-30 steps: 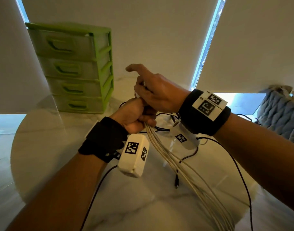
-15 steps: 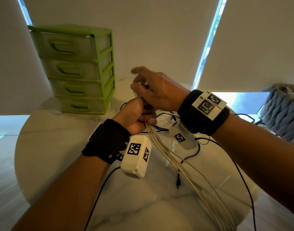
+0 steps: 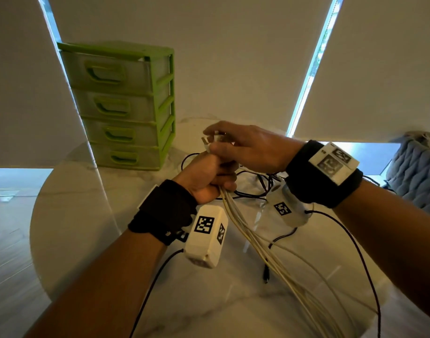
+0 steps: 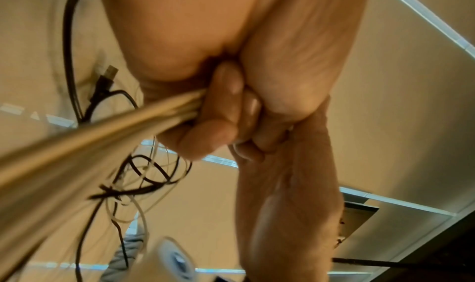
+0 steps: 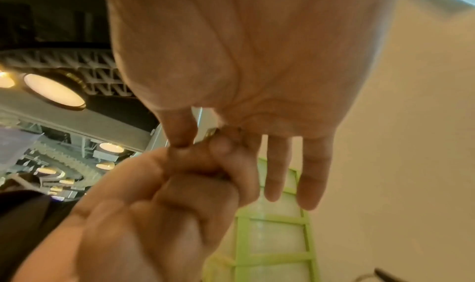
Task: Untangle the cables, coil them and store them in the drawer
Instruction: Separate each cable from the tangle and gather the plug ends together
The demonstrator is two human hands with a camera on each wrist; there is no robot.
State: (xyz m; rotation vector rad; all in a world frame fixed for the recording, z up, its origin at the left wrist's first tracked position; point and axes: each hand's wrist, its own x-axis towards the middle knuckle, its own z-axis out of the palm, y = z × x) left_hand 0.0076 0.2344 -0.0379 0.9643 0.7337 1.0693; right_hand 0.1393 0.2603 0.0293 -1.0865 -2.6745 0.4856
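Observation:
My left hand grips a bundle of white cable in a fist; its long loops hang down to the lower right. Just above the fist, my right hand pinches the cable's white plug end between thumb and forefinger, the other fingers straight. In the left wrist view the curled fingers clamp the white cable strands. The right wrist view shows the right hand's pinch on top of the left hand. The green drawer unit stands at the back left, all drawers closed.
Tangled black cables lie on the round marble table behind the hands, and one black plug rests near the white loops. A black USB plug shows beneath the fist. A grey quilted cushion sits at the right edge.
My right hand has come down from a raised forefinger to lie low over the left fist, pinching the cable end. The left fist has kept its grip.

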